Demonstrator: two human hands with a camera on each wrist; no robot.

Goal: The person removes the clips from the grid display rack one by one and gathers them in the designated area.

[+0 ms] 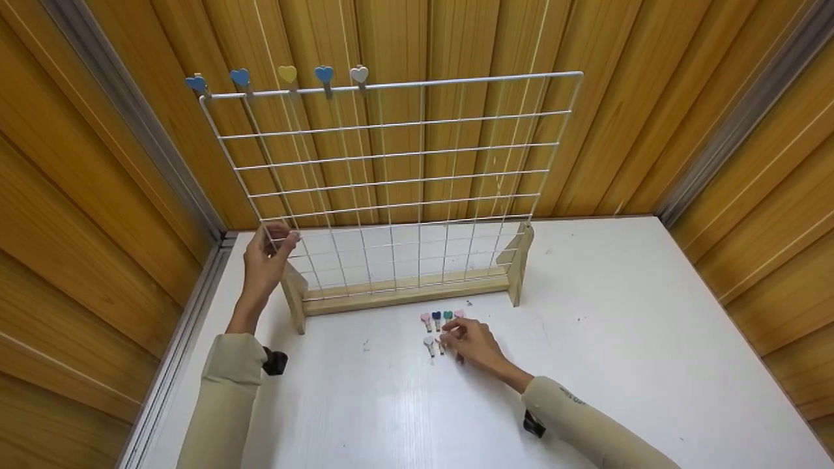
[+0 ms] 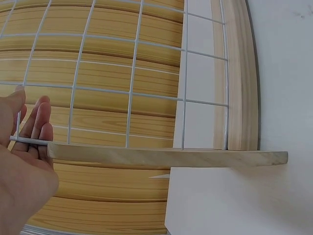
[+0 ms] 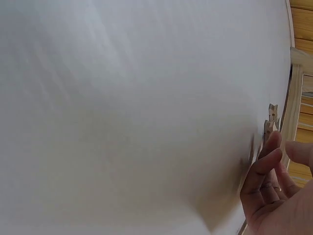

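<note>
A white wire grid rack [image 1: 420, 122] stands upright in a wooden base [image 1: 404, 295]. My left hand [image 1: 267, 253] grips the rack's left side wire low down, just above the wooden end piece; in the left wrist view the thumb and fingers [image 2: 41, 115] lie on either side of the wire. Over the table, my right hand [image 1: 475, 342] reaches into a small group of heart-topped clothespins, its fingertips at a pinkish clothespin [image 1: 440, 346]. A white one [image 1: 429, 345] lies beside it. In the right wrist view, clothespins [image 3: 270, 127] show just beyond the fingertips, with nothing visible between thumb and forefinger.
Several heart clothespins, blue [image 1: 240, 77], yellow [image 1: 287, 74] and white [image 1: 359, 74], sit along the rack's top wire at its left. Pink [image 1: 426, 318], dark blue [image 1: 436, 316] and green [image 1: 447, 316] ones lie before the base. Wood-patterned walls [image 1: 769, 195] surround the white table [image 1: 625, 339].
</note>
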